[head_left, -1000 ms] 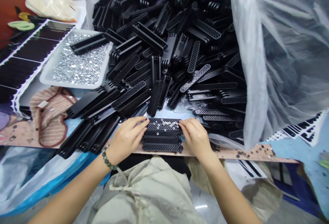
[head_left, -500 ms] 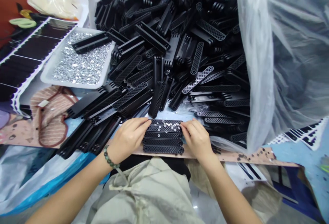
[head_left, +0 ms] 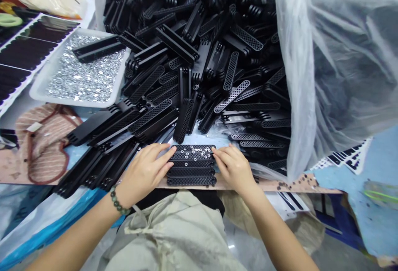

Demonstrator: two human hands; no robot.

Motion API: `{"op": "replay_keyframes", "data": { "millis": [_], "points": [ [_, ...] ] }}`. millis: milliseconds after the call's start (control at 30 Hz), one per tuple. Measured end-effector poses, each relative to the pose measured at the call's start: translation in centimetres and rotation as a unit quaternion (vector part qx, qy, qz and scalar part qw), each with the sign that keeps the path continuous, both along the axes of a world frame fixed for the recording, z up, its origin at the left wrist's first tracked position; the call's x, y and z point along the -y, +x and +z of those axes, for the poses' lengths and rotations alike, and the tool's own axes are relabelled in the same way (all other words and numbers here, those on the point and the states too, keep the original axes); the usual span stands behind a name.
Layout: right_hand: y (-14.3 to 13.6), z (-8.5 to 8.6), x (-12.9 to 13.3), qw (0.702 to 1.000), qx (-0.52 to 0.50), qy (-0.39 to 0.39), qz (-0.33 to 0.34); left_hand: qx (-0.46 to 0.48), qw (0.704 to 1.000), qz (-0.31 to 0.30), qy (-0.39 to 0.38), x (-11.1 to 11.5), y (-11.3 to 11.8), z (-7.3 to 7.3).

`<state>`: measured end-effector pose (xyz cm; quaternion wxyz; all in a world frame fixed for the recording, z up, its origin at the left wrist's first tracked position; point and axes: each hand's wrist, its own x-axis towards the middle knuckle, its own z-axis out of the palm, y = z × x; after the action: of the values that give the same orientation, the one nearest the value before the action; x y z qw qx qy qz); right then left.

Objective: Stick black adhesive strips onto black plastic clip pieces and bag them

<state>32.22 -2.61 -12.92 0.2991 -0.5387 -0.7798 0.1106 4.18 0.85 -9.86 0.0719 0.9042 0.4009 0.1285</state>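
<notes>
At the near edge of a crowded worktable point(head_left: 326, 188), black mesh-faced strips point(head_left: 191, 180) lie side by side in a short stack of rows, small metal rings point(head_left: 186, 164) scattered over the farther ones; the left hand point(head_left: 144, 169) reaches their left ends with forefinger and thumb slightly parted, the right hand point(head_left: 234, 166) meets the farthest strip's right end with fingertips drawn close together; whether either has a firm grip, or the right pinches a ring, cannot be told. Judging by looks, the strips are light, stiff, moulded plastic, smooth-sided and apt to slide against one another; the rounded ends offer the best hold, leaving the mesh clear; the rings, tiny, hard and probably slippery, look easily tipped off by a jolt and call for a fingertip pinch at the rim; beyond lies a heap of black pieces point(head_left: 177, 45).
</notes>
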Motion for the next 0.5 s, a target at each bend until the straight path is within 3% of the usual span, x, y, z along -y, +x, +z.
{"op": "replay_keyframes", "data": {
  "millis": [133, 333, 433, 500],
  "points": [
    [0.2, 1.1, -2.1, 0.997, -0.05, -0.051, -0.014, 0.032, 0.999, 0.005, 0.002, -0.4, 0.9, 0.9],
    [-1.7, 1.5, -7.6, 0.973, 0.163, -0.161, -0.039, 0.024, 0.999, -0.029, -0.004, -1.0, 3.9, 1.4],
    [-2.1, 1.9, -8.3, 0.967, 0.182, -0.17, -0.043, 0.006, 1.0, -0.019, 0.013, -1.2, 4.7, 1.1],
    [-1.6, 2.4, -7.5, 0.981, 0.125, -0.15, -0.025, 0.002, 1.0, -0.017, 0.022, -1.4, 4.7, 0.9]
  ]
}}
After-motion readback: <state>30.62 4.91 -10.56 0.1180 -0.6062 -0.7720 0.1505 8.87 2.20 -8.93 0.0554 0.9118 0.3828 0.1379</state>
